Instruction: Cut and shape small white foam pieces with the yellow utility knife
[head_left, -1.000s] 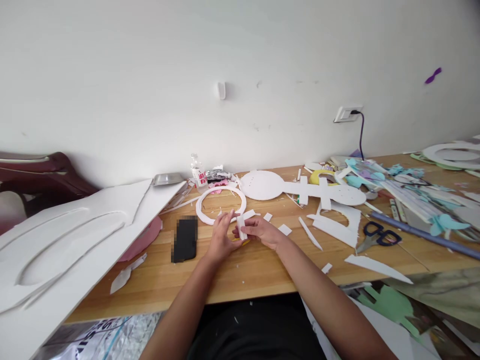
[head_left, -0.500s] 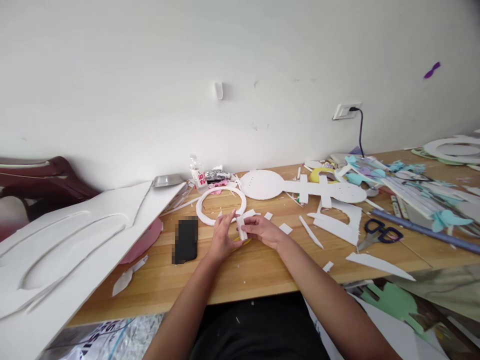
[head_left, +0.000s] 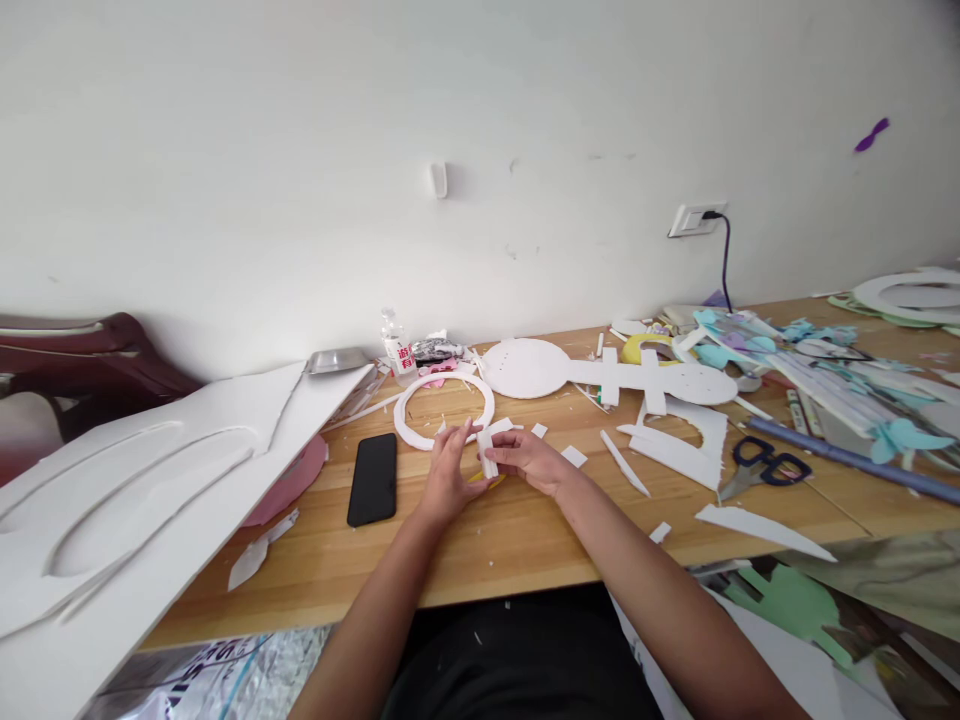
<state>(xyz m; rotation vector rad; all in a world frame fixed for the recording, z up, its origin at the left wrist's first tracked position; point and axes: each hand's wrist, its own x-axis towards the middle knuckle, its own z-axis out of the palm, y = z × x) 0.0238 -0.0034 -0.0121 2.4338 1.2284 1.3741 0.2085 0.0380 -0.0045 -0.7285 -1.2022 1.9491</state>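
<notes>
A white piece (head_left: 487,455) is held between the person's hands, over the table (head_left: 495,560) on the near side of the ring (head_left: 400,415). The right hand (head_left: 529,460) grasps it between thumb and fingers; its lower fingers are largely hidden. The left hand (head_left: 447,476) stands with fingers raised and thumb extended about the piece; whether it presses on it cannot be told. Beneath the hands, a yellow object (head_left: 496,482) shows only in part and cannot be identified. The left fingers mask part of the ring's near edge. The board (head_left: 180,405) is cut off at the left, and the bag (head_left: 240,670) below the table is cut off at the bottom, its lettering incomplete. At the right, overlapping scraps (head_left: 817,380) are hard to separate.

The piece is narrow, straight-sided and matte. The ring is a smooth white band; the cut-out (head_left: 526,368) to its right joins a broad disc to a barred stem and a smaller oval. The board bears long curved grooves. The phone (head_left: 373,480) is a dark, flat rectangle; the scissors (head_left: 770,464) have dark looped handles. The bag is crinkled and shiny, the table wood-grained.
</notes>
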